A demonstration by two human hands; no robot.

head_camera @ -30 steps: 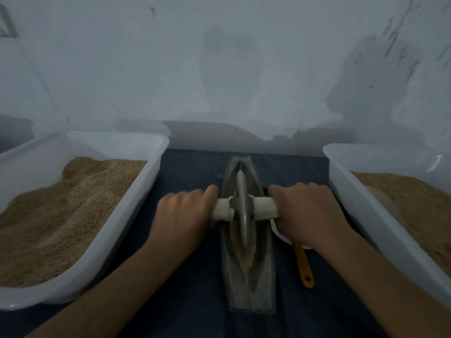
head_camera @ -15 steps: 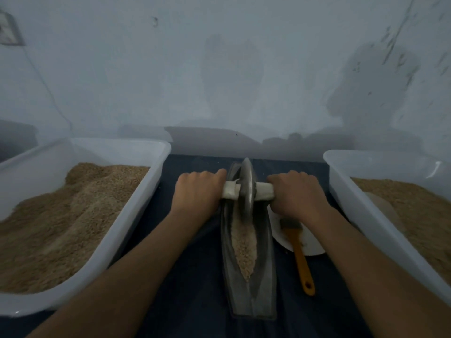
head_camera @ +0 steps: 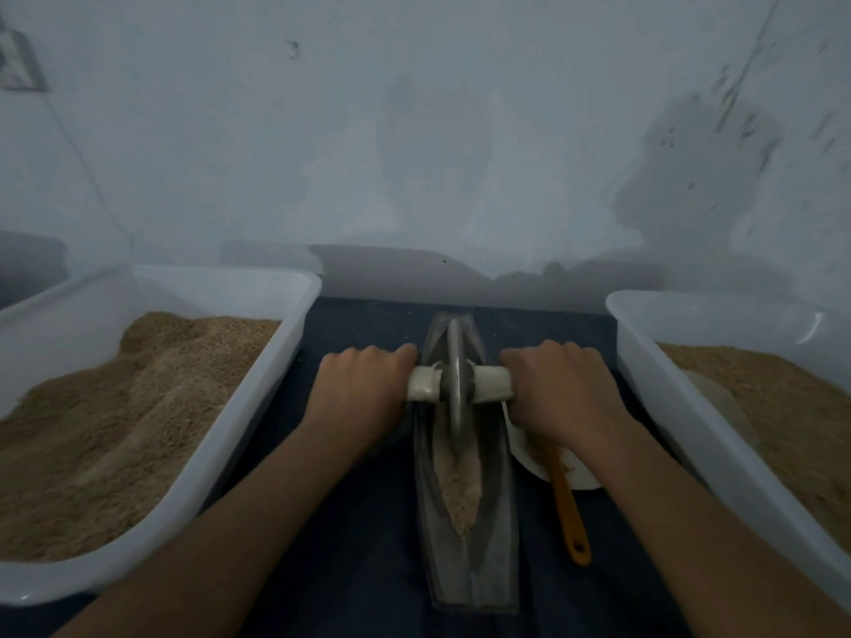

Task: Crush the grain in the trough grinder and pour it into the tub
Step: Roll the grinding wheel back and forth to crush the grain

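Both hands on the axle: left hand (head_camera: pixel 364 389) fingers curled round the left handle (head_camera: pixel 423 383), right hand (head_camera: pixel 559 392) round the right one. Wheel (head_camera: pixel 455 379) stands upright in the trough (head_camera: pixel 495 522), toward its far half. Grain (head_camera: pixel 458 490) lies in the groove nearer the person. Tubs left (head_camera: pixel 258 389) and right (head_camera: pixel 654 389), both with grain. Orange brush (head_camera: pixel 568 513) on a plate (head_camera: pixel 580 476), just right of the trough.

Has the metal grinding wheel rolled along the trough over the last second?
Yes. The grey metal grinding wheel rolled from mid-trough towards the far end of the long metal trough, then partway back. More crushed grain lies uncovered.
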